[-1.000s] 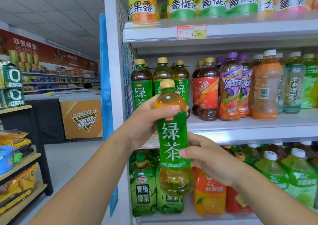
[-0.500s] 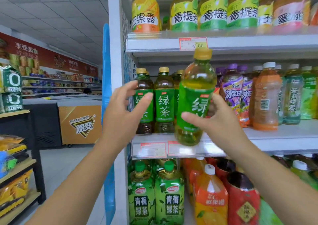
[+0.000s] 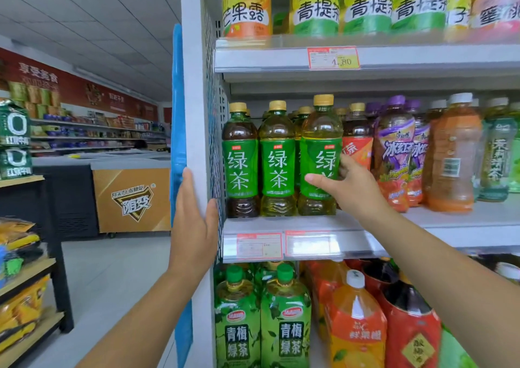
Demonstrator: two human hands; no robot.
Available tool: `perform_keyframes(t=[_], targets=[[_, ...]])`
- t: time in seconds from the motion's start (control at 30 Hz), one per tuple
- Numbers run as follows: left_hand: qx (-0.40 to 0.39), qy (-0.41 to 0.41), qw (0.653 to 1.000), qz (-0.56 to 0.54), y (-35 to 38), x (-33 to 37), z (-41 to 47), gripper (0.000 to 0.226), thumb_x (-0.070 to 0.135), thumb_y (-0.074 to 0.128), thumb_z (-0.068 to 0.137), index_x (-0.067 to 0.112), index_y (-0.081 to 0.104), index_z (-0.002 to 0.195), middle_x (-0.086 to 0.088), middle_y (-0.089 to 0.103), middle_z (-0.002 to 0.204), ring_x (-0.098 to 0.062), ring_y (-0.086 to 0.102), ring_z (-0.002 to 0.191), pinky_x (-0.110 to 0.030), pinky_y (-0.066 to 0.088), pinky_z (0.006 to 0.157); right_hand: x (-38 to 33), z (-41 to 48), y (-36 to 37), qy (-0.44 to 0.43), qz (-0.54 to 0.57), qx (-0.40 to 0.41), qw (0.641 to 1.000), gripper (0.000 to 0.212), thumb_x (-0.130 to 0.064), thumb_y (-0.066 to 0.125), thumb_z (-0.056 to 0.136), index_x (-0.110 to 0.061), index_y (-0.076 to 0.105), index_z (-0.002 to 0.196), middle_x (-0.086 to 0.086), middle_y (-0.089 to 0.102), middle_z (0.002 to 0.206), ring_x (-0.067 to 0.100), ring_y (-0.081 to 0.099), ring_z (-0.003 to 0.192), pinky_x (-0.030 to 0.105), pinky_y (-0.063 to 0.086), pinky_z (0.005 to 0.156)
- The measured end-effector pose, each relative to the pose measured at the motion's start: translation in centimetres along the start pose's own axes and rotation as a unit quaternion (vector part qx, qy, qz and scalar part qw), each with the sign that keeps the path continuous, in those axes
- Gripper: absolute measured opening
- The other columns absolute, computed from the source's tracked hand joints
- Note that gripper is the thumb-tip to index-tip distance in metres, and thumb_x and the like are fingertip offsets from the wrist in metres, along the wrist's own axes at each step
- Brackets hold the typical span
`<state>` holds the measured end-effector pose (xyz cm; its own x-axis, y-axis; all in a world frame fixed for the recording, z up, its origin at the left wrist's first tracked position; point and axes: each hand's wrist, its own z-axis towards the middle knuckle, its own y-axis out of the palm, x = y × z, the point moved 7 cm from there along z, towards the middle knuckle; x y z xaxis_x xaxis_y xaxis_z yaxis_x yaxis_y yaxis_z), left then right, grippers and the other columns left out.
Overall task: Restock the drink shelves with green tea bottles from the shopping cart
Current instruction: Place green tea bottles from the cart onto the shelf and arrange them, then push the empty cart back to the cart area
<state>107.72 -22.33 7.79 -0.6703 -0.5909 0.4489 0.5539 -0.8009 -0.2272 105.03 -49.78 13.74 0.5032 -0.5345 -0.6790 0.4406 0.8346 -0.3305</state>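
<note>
Fingers of the right hand grasp a green tea bottle upright on the middle shelf, beside two matching bottles; the left hand lies flat, released, against the shelf post.

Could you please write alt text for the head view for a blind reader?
The right hand grips a green tea bottle on the middle shelf beside two matching bottles; the left hand rests flat on the shelf upright.

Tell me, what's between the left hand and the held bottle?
Head view: the white shelf post, a dark green tea bottle and a paler one.
</note>
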Motion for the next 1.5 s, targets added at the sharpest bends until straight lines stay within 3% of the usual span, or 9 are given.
perform_keyframes(t=[0.07, 0.17, 0.37, 0.63, 0.87, 0.97, 1.13, 1.4, 1.5], targets=[[0.007, -0.006, 1.000, -0.007, 0.2, -0.4, -0.1, 0.065, 0.025, 0.039, 0.103, 0.018, 0.000, 0.155, 0.021, -0.001, 0.153, 0.027, -0.008, 0.133, 0.002, -0.001, 0.107, 0.3, 0.3, 0.4, 0.009, -0.023, -0.003, 1.000, 0.029, -0.033, 0.072, 0.083, -0.037, 0.048, 0.099, -0.024, 0.054, 0.092, -0.014, 0.055, 0.080, -0.001, 0.038, 0.060], [0.012, -0.026, 1.000, -0.011, 0.3, -0.9, -0.1, 0.068, 0.025, 0.041, 0.103, 0.016, -0.001, 0.156, 0.020, 0.000, 0.153, 0.026, -0.007, 0.132, 0.006, -0.001, 0.102, 1.2, 0.7, 0.8, 0.008, -0.051, 0.016, 0.999, 0.032, -0.046, 0.072, 0.079, -0.038, 0.055, 0.104, -0.008, 0.061, 0.112, 0.011, 0.056, 0.104, 0.021, 0.042, 0.080], [0.017, -0.033, 0.999, -0.006, 0.2, -0.8, -0.2, 0.067, 0.022, 0.041, 0.103, 0.014, 0.001, 0.156, 0.018, 0.004, 0.152, 0.014, 0.002, 0.136, 0.006, -0.001, 0.102, 1.4, 0.5, 1.0, 0.004, -0.034, 0.033, 0.999, 0.040, -0.039, 0.072, 0.082, -0.031, 0.048, 0.113, -0.011, 0.058, 0.108, -0.001, 0.053, 0.088, 0.012, 0.039, 0.069], [0.010, -0.048, 0.999, -0.019, 0.2, -0.7, -0.4, 0.067, 0.020, 0.042, 0.103, 0.016, 0.002, 0.156, 0.017, 0.013, 0.151, 0.011, 0.008, 0.135, 0.008, 0.002, 0.100, 2.3, 0.9, 1.5, 0.035, -0.035, 0.038, 0.998, 0.053, -0.045, 0.071, 0.081, -0.024, 0.047, 0.123, -0.007, 0.062, 0.115, 0.015, 0.059, 0.103, 0.033, 0.049, 0.087], [0.001, -0.058, 0.998, -0.005, 0.1, -0.6, -0.5, 0.067, 0.024, 0.041, 0.104, 0.021, 0.001, 0.157, 0.011, 0.010, 0.162, 0.009, 0.007, 0.141, -0.001, 0.004, 0.107, 2.6, 1.0, 1.6, 0.043, -0.049, 0.015, 0.998, 0.064, -0.047, 0.066, 0.084, -0.021, 0.036, 0.135, -0.009, 0.059, 0.110, 0.014, 0.057, 0.095, 0.028, 0.042, 0.071], [0.006, -0.054, 0.999, 0.001, 0.0, -0.5, -0.5, 0.067, 0.025, 0.041, 0.104, 0.020, 0.001, 0.156, 0.011, 0.009, 0.162, 0.011, 0.005, 0.139, 0.004, 0.001, 0.104, 2.6, 0.8, 1.9, 0.030, -0.058, -0.006, 0.998, 0.073, -0.046, 0.070, 0.081, -0.021, 0.031, 0.138, -0.012, 0.054, 0.108, 0.010, 0.053, 0.092, 0.019, 0.039, 0.063], [0.017, -0.050, 0.999, 0.007, 0.1, -0.5, -0.6, 0.065, 0.023, 0.041, 0.104, 0.018, 0.003, 0.156, 0.009, 0.011, 0.162, 0.005, 0.008, 0.144, -0.015, 0.008, 0.117, 3.5, 1.0, 2.5, 0.031, -0.096, -0.017, 0.995, 0.071, -0.048, 0.073, 0.078, -0.016, 0.034, 0.128, -0.005, 0.057, 0.107, 0.015, 0.055, 0.089, 0.029, 0.043, 0.071], [-0.049, -0.179, 0.982, 0.021, -0.4, 0.6, -0.9, 0.069, 0.015, 0.046, 0.102, 0.012, 0.002, 0.156, 0.016, 0.006, 0.156, 0.026, 0.000, 0.134, -0.005, 0.005, 0.113, 3.0, 1.0, 2.3, 0.131, -0.042, -0.040, 0.990, 0.085, -0.043, 0.077, 0.075, -0.018, 0.029, 0.141, -0.003, 0.055, 0.130, 0.014, 0.056, 0.113, 0.027, 0.045, 0.087], [-0.101, -0.271, 0.957, 0.007, -1.6, 1.8, -1.6, 0.072, 0.023, 0.051, 0.100, 0.024, 0.007, 0.156, 0.012, 0.013, 0.163, 0.003, 0.014, 0.146, -0.032, 0.018, 0.122, 1.8, 0.1, 0.6, 0.164, -0.035, -0.044, 0.985, 0.087, -0.042, 0.076, 0.077, -0.019, 0.027, 0.145, -0.002, 0.049, 0.137, 0.013, 0.049, 0.124, 0.031, 0.043, 0.101]])
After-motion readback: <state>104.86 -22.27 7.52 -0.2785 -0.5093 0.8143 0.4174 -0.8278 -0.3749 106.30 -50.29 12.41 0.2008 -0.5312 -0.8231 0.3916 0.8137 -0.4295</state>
